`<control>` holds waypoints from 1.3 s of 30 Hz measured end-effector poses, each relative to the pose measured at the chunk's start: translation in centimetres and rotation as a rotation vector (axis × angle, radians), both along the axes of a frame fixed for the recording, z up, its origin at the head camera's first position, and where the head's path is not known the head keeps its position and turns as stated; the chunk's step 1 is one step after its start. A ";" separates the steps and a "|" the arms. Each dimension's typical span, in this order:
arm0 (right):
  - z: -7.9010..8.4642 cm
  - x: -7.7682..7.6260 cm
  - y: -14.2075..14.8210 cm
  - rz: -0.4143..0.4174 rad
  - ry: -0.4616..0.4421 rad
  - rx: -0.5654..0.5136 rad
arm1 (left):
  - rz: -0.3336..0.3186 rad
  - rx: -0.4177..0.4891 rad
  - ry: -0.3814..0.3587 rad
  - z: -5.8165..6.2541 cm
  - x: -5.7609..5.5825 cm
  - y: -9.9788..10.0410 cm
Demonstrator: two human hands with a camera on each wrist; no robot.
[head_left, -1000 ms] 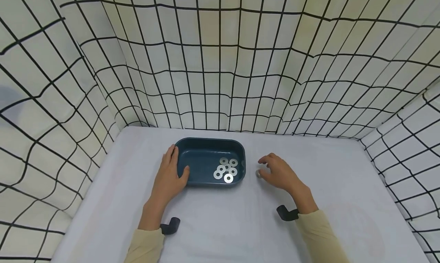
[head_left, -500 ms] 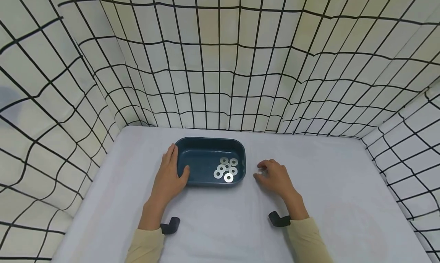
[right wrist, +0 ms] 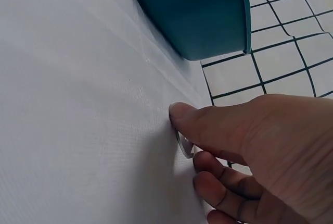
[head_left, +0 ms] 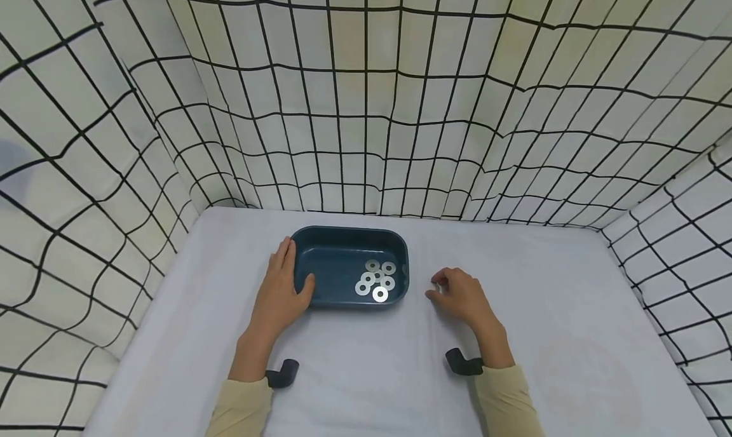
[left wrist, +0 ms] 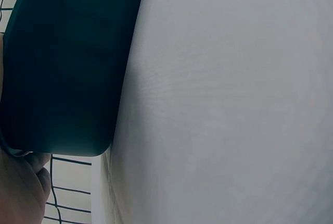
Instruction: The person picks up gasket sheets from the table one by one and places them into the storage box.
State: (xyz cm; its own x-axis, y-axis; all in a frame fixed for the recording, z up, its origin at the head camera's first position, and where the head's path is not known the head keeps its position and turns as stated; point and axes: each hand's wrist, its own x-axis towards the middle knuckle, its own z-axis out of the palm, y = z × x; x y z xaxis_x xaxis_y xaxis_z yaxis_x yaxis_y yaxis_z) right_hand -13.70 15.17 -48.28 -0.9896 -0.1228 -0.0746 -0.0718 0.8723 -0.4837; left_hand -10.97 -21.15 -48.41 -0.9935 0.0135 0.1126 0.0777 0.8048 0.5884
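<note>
A dark teal tray point(head_left: 328, 268) stands on the white-covered table, with several flat metal washers point(head_left: 380, 294) lying in its right half. My left hand point(head_left: 280, 297) holds the tray by its left end, fingers along the side and thumb over the near left corner. In the left wrist view the tray's wall point(left wrist: 67, 67) hides most of that hand. Right of the tray, just above the cloth, my right hand point(head_left: 460, 297) pinches one washer point(right wrist: 183, 145) on edge between thumb and fingers. Part of that washer is covered by the thumb.
White cloth point(head_left: 366, 373) covers the table. A black wire grid point(head_left: 366, 116) with white sheeting behind it encloses the back and both sides. Each wrist carries a black camera mount point(head_left: 464, 363).
My right hand first moved slightly left and down, then a little right, its thumb and fingers closing around the washer. The left hand and tray have stayed in place.
</note>
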 end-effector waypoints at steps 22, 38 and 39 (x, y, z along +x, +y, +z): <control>0.1 0.9 -3.3 0.064 0.157 0.422 | -0.004 -0.010 -0.013 -0.3 -0.2 -0.1; -0.8 0.9 -1.9 0.108 0.249 0.210 | 0.001 0.000 -0.016 0.0 0.0 -0.1; -0.9 0.8 -1.6 0.116 0.240 0.192 | 0.001 0.000 -0.015 0.0 0.0 -0.1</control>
State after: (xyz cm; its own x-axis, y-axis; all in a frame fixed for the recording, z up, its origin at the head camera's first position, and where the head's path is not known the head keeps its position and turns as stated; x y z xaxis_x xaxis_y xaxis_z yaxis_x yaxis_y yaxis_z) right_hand -12.91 13.54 -49.17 -0.9620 -0.2420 0.1266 -0.2682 0.9251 -0.2688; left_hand -10.95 -21.22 -48.42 -0.9951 0.0126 0.0978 0.0682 0.8047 0.5897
